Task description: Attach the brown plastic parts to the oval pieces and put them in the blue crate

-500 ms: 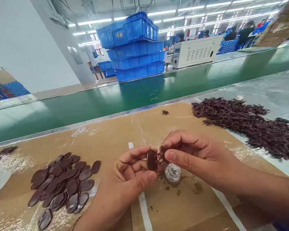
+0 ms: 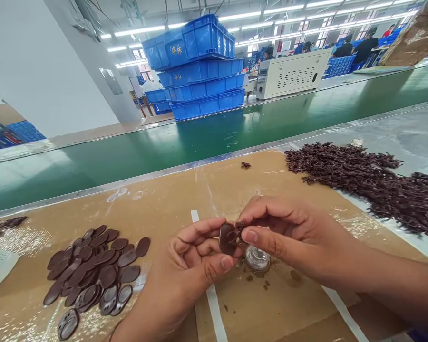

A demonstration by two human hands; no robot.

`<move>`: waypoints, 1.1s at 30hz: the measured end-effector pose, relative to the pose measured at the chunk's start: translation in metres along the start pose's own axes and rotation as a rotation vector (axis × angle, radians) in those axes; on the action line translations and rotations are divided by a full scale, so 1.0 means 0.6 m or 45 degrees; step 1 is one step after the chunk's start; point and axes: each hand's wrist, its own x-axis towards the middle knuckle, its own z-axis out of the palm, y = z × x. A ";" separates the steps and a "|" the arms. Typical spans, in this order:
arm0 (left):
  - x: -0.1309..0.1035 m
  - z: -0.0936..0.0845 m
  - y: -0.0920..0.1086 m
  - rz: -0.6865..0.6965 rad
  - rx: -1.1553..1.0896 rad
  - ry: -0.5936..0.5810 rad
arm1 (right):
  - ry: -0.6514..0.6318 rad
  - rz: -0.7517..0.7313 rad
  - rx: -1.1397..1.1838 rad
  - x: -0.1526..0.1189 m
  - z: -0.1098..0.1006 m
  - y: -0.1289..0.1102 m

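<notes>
Left hand (image 2: 196, 259): thumb and fingers pinching an oval disc (image 2: 227, 240) by its rim, above the tabletop (image 2: 167, 202). Right hand (image 2: 288, 232): thumb and forefinger pinching a small branched piece (image 2: 239, 226), close at the disc's right side; contact between the two too small to tell.

Handling, as judged: disc probably very light, thin and fairly stiff, perhaps slightly slick; best taken by opposite edges, face left clear. Branched piece likely lighter, with slender arms liable to bend or snap; best pinched at its thickest part.

Appearance: disc dark chocolate-brown, smooth, softly glossy, tilted up on edge, with darker marks on its face. Branched piece same brown, knotty in outline, partly hidden by fingertips. Just below: round dish (image 2: 257, 259), whitish and shiny.
</notes>
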 end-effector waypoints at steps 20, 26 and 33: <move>0.003 -0.002 -0.003 -0.058 0.092 0.172 | 0.054 -0.230 -0.359 -0.001 0.003 -0.001; 0.004 0.000 -0.005 -0.086 0.102 0.215 | 0.040 -0.183 -0.395 0.001 0.005 -0.008; 0.005 0.001 -0.004 -0.078 0.098 0.235 | 0.008 -0.096 -0.256 0.003 0.008 -0.012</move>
